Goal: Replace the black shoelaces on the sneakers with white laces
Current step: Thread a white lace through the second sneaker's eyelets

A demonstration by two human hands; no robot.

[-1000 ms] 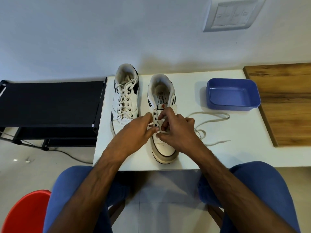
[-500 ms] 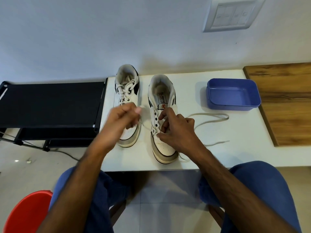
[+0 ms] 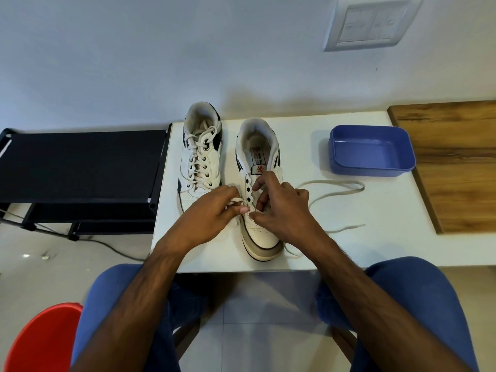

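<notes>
My left hand (image 3: pixel 212 210) pinches the white lace (image 3: pixel 332 187) between thumb and forefinger, just beside the lower eyelets of the right shoe (image 3: pixel 259 189). My right hand (image 3: pixel 281 210) sits over that shoe's vamp, fingers curled, pinching the lace at the eyelet row. The rest of the lace trails right across the white table (image 3: pixel 295 146) in a loose loop, its end lying near the table's front. The left shoe (image 3: pixel 200 159) stands just beside, fully laced in white. A blue tray (image 3: pixel 371 151) sits at the far right.
</notes>
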